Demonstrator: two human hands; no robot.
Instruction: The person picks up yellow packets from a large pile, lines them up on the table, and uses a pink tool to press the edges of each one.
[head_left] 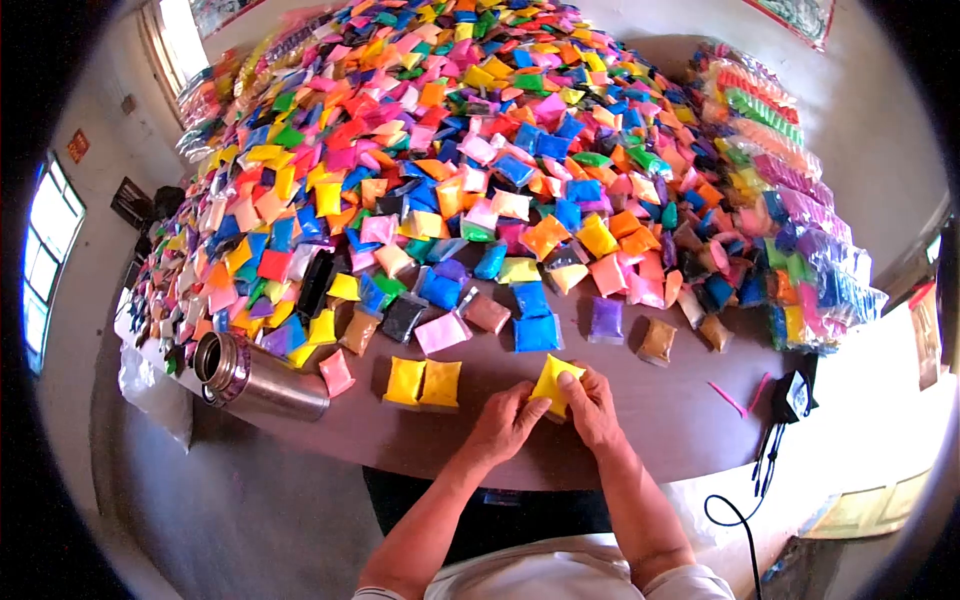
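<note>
While our left hand (594,402) and right hand (508,420) pinched the yellow packet (549,382), its long axis pointed pile-ward (490,200); tabletop (685,410) opened out rightward; the near edge (550,488) lay below our grip.

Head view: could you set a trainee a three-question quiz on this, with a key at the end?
1. Multiple choice: what colour is the packet between the left hand and the right hand?
A blue
B yellow
C pink

2. True or false: the flask is to the left of both hands.

3. Count: how many yellow packets lie side by side between the flask and the left hand?

Key: 1 B; 2 true; 3 two.
</note>
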